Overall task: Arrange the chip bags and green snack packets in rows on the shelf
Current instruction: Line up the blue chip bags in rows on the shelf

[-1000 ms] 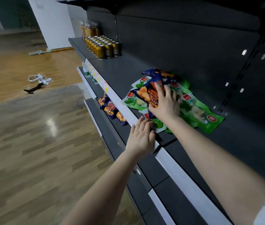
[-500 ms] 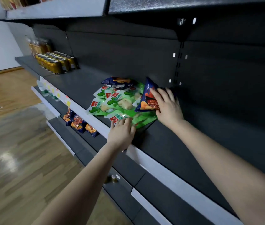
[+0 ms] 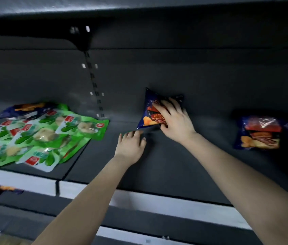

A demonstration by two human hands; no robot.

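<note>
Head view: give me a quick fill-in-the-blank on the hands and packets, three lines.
The blue chip bag gripped by the right hand is labelled ____ flavour.
The left hand rests, holding nothing, on the dark ____.
The green snack packets lie heaped to the ____ of both hands.
Missing: barbecue; shelf; left.

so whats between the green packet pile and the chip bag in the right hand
Mostly bare shelf, with the left hand resting on it, fingers close to the lower corner of the chip bag. The head view shows it.
</note>
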